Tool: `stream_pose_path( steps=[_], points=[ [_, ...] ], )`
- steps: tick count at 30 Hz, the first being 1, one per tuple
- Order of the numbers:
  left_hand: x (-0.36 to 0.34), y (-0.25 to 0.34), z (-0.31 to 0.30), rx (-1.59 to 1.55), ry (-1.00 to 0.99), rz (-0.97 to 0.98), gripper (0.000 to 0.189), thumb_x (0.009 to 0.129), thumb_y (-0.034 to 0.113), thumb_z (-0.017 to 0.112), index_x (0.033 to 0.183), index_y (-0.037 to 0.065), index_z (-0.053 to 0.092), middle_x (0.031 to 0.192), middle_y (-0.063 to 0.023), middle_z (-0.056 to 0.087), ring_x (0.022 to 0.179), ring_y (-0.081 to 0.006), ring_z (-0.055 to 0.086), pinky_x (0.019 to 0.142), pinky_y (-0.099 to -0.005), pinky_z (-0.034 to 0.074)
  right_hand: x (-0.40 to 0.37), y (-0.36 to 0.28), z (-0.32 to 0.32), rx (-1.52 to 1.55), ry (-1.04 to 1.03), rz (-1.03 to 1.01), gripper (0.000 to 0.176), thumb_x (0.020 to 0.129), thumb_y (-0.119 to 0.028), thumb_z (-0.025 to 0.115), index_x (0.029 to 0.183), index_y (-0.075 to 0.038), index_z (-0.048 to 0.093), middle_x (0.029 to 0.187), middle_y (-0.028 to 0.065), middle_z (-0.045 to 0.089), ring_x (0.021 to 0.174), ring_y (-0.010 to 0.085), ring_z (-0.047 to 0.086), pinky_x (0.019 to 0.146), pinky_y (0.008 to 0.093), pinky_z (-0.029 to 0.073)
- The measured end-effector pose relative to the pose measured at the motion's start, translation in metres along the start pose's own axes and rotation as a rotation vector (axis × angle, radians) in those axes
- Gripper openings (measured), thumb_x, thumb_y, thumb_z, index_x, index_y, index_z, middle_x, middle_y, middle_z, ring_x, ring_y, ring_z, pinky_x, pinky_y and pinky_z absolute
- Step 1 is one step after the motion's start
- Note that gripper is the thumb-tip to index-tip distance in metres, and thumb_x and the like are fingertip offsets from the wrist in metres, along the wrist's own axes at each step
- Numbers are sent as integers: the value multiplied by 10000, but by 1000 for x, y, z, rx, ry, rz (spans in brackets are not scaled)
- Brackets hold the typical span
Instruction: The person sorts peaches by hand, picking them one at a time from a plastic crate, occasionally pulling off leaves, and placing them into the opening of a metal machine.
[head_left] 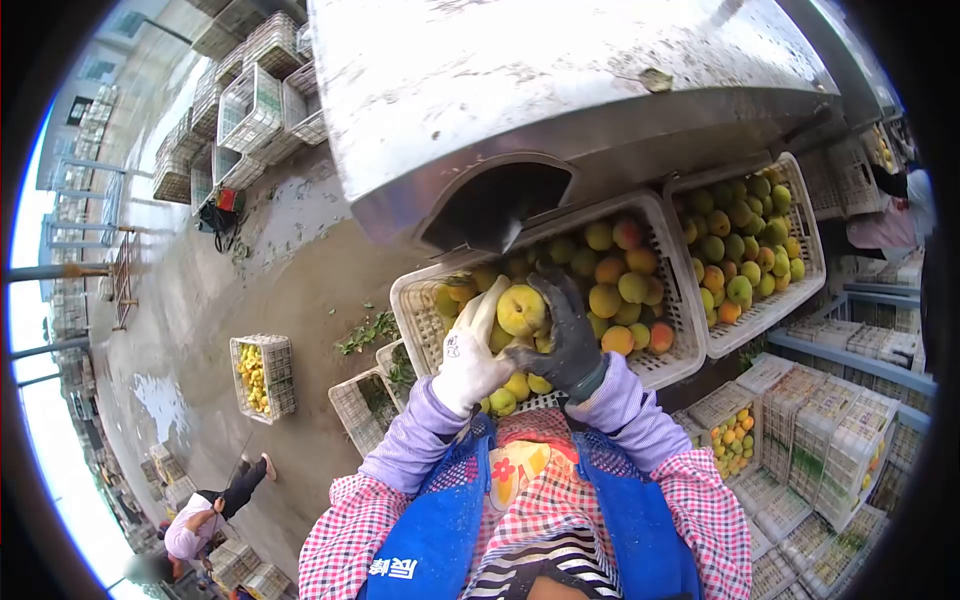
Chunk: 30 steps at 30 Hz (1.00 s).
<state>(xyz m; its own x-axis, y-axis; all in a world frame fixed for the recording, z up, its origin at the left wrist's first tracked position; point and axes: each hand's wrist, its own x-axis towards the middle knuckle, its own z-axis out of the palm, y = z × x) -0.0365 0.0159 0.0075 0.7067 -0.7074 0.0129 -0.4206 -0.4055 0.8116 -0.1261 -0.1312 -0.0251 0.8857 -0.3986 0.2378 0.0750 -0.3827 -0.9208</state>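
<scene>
A white crate (pixel 683 345) of yellow, green and orange fruit stands in front of me, below a metal chute. Over its near left part, my left hand (pixel 474 350), in a white glove, and my right hand (pixel 568 335), in a dark glove, hold one yellow fruit (pixel 521 310) between them. The white-gloved fingers lie along the fruit's left side, and the dark ones curl round its right side. More fruit lies under and around both hands, partly hidden by them.
A metal machine (pixel 560 70) spans the top. A second fruit crate (pixel 812 270) stands at the right, with stacked crates (pixel 825 430) nearer me. On the wet floor, a crate (pixel 290 385) holds yellow fruit; a person (pixel 195 525) is at lower left, another (pixel 890 225) at far right.
</scene>
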Motion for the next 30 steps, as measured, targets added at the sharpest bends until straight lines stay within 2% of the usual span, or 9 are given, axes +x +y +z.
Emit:
stream_pose_path(
  steps=[5, 6, 9, 12, 18, 20, 24, 27, 30],
  points=[
    [8, 3, -26, 25, 206, 36, 748, 783, 133, 740, 1461, -20, 466, 1260, -240, 620, 1153, -393, 623, 1017, -445, 499, 60, -14, 18, -31, 97, -105, 825, 704, -347, 887, 1379, -16, 545, 1358, 243, 519, 1256, 417, 535, 1083, 486, 447],
    [11, 1, -32, -71, 203, -31, 711, 811, 151, 739, 1441, -43, 475, 1236, -241, 630, 1131, -359, 636, 1007, -416, 502, 76, -4, 21, -281, 168, -255, 790, 705, -345, 885, 1351, -22, 566, 1327, 228, 554, 1187, 417, 569, 1021, 507, 478],
    [3, -10, -45, -813, 132, -393, 586, 919, 199, 681, 1429, -21, 493, 1229, -146, 651, 1108, -295, 646, 1010, -381, 504, 105, 24, 36, -575, 121, -298, 735, 750, -380, 845, 1317, 19, 600, 1308, 240, 576, 1201, 392, 578, 1032, 509, 471],
    [-8, -34, -37, -1325, 126, -411, 513, 952, 213, 664, 1414, 51, 509, 1310, -105, 608, 1182, -272, 616, 1017, -475, 507, 102, 61, 58, -706, 157, -261, 788, 740, -430, 846, 1359, -21, 582, 1344, 226, 571, 1218, 411, 564, 1043, 518, 457],
    [-11, -39, -28, -1854, 169, -360, 464, 944, 118, 623, 1397, 110, 527, 1404, -122, 574, 1284, -321, 566, 1080, -568, 470, 121, -1, 23, -163, -109, 22, 854, 706, -459, 857, 1398, -61, 554, 1358, 211, 575, 1230, 430, 552, 1031, 548, 452],
    [-11, -42, -26, -1866, 161, -343, 478, 934, 114, 632, 1396, 96, 511, 1402, -128, 566, 1282, -320, 568, 1082, -544, 478, 104, -21, 14, -45, -157, -39, 877, 694, -468, 861, 1411, -74, 544, 1362, 206, 576, 1234, 436, 548, 1027, 558, 450],
    [-5, -6, -28, -1700, 168, -489, 524, 906, 121, 660, 1387, 48, 465, 1353, -140, 552, 1243, -275, 579, 1076, -460, 486, 37, -20, 20, -334, -168, -266, 931, 736, -586, 798, 1438, -45, 513, 1461, 216, 510, 1329, 441, 493, 1099, 560, 393],
    [-1, -4, -11, -1143, 166, -199, 538, 890, 125, 679, 1361, 18, 442, 1306, -135, 526, 1193, -225, 574, 1056, -411, 479, 19, -16, 21, -392, -58, -187, 910, 769, -622, 757, 1424, -35, 524, 1481, 216, 492, 1353, 442, 473, 1120, 563, 372],
    [10, 24, -26, -922, 176, -74, 642, 887, 51, 590, 1482, -13, 357, 1413, -182, 489, 1279, -271, 531, 1100, -417, 434, 29, -22, 15, -404, 40, -251, 837, 784, -598, 752, 1376, -36, 568, 1460, 209, 512, 1332, 440, 490, 1102, 576, 388]
  ],
)
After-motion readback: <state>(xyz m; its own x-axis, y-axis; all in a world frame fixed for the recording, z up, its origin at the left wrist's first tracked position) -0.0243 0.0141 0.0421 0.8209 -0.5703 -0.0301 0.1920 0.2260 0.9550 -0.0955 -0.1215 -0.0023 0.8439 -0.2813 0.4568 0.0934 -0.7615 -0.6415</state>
